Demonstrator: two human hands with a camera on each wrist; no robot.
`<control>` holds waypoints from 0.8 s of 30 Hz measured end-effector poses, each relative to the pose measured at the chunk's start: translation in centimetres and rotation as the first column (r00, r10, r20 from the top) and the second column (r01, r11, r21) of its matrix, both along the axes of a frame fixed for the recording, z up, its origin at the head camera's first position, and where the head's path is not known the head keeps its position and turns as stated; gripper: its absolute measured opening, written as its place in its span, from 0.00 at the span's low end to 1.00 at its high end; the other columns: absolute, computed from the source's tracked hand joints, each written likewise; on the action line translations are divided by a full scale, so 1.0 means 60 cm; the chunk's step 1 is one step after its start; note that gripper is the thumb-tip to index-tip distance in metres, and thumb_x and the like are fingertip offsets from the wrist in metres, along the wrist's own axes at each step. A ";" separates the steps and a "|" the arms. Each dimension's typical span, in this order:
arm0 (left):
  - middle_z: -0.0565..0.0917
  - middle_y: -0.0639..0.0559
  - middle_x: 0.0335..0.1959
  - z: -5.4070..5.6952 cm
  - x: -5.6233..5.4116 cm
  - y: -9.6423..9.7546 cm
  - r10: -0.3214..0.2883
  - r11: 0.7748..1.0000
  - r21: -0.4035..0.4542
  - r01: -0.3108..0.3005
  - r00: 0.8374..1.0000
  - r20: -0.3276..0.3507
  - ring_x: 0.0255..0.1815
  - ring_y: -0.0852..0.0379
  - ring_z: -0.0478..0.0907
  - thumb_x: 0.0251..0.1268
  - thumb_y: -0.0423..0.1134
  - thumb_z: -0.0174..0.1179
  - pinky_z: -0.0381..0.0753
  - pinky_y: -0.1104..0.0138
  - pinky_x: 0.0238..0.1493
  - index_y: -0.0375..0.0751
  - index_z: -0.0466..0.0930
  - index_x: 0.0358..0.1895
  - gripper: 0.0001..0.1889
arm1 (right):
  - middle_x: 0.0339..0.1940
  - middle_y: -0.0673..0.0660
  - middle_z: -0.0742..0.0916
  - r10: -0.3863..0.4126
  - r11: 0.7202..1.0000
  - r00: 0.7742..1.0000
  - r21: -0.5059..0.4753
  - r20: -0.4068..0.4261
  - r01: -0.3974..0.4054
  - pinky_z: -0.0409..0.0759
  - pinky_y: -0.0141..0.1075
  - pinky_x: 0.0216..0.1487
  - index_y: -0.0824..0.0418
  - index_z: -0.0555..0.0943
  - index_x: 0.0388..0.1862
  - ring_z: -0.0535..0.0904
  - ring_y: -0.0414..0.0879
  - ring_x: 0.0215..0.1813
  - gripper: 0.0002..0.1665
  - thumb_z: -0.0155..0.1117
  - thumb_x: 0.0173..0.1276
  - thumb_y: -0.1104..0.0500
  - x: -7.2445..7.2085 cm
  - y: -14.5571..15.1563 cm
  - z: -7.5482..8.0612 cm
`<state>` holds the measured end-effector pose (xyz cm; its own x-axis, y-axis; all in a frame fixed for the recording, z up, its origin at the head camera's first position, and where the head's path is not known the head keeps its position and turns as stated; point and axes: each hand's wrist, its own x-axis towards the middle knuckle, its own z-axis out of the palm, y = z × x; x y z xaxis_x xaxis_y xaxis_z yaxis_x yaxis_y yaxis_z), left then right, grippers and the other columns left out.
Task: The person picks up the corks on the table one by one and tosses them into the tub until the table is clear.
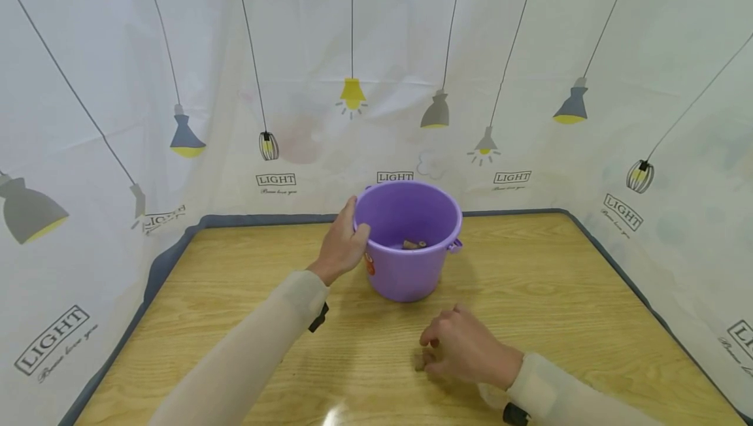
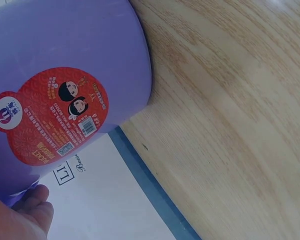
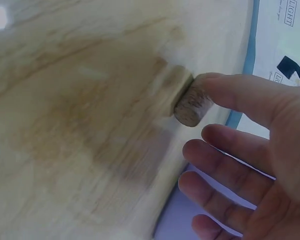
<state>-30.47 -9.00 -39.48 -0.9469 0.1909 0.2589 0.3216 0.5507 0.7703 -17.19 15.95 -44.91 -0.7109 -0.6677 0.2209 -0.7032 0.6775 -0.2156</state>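
A purple plastic bucket (image 1: 412,276) stands upright on the wooden table, a red sticker (image 2: 60,117) on its side. My left hand (image 1: 343,243) grips its left rim, thumb at the edge. Inside, at the bottom, lie a few small brown corks (image 1: 410,244). In front of the bucket, my right hand (image 1: 467,347) is low over the table beside another cork (image 3: 192,105). Its thumb (image 3: 240,92) touches the cork's end in the right wrist view, while the other fingers, loosely bent, stay apart from it.
The wooden tabletop (image 1: 253,321) has a blue-grey edge strip (image 1: 276,219). White sheeting (image 1: 317,53) printed with hanging lamps rises behind and at both sides. The bucket's handle joint (image 1: 455,245) sticks out at its right.
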 end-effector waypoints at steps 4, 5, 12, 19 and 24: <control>0.52 0.42 0.84 0.001 0.001 0.000 -0.002 1.000 -0.001 0.002 1.000 -0.001 0.82 0.45 0.52 0.75 0.41 0.41 0.51 0.52 0.81 0.39 0.41 0.84 0.38 | 0.24 0.37 0.83 0.000 1.000 1.000 0.019 0.007 0.000 0.67 0.34 0.40 0.49 0.90 0.32 0.70 0.33 0.31 0.14 0.84 0.46 0.50 0.001 -0.002 -0.005; 0.52 0.43 0.84 0.001 0.001 0.000 -0.002 1.000 -0.001 0.002 1.000 0.000 0.82 0.45 0.51 0.75 0.41 0.41 0.51 0.52 0.81 0.39 0.41 0.84 0.38 | 0.23 0.37 0.82 0.003 1.000 1.000 0.024 0.002 -0.003 0.66 0.34 0.39 0.48 0.89 0.29 0.69 0.33 0.30 0.12 0.83 0.46 0.50 0.000 -0.002 -0.006; 0.51 0.42 0.84 0.003 0.002 0.000 -0.008 1.000 0.003 0.008 1.000 0.003 0.82 0.45 0.51 0.74 0.41 0.41 0.51 0.51 0.81 0.39 0.40 0.84 0.38 | 0.18 0.35 0.77 0.023 0.999 0.999 0.029 -0.028 -0.022 0.64 0.33 0.37 0.44 0.85 0.22 0.65 0.33 0.27 0.10 0.82 0.46 0.52 -0.001 -0.005 -0.009; 0.51 0.42 0.84 0.001 0.001 0.000 -0.004 1.000 0.008 0.004 1.000 0.001 0.82 0.45 0.52 0.74 0.41 0.41 0.51 0.52 0.81 0.38 0.41 0.84 0.38 | 0.20 0.34 0.78 0.025 0.999 1.000 0.031 -0.015 -0.024 0.63 0.33 0.36 0.45 0.87 0.25 0.66 0.33 0.28 0.09 0.82 0.46 0.52 -0.001 -0.005 -0.011; 0.52 0.42 0.84 0.001 0.000 0.000 0.001 1.000 0.006 -0.001 1.000 -0.003 0.82 0.45 0.51 0.74 0.41 0.41 0.51 0.52 0.81 0.38 0.41 0.84 0.38 | 0.18 0.32 0.75 0.023 0.999 1.000 0.040 -0.003 -0.023 0.61 0.32 0.35 0.43 0.85 0.22 0.65 0.32 0.27 0.10 0.81 0.47 0.54 -0.001 -0.006 -0.015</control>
<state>-30.44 -9.00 -39.43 -0.9462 0.1884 0.2629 0.3235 0.5464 0.7726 -17.23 15.60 -45.80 -0.6949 -0.6919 0.1960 -0.7191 0.6695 -0.1863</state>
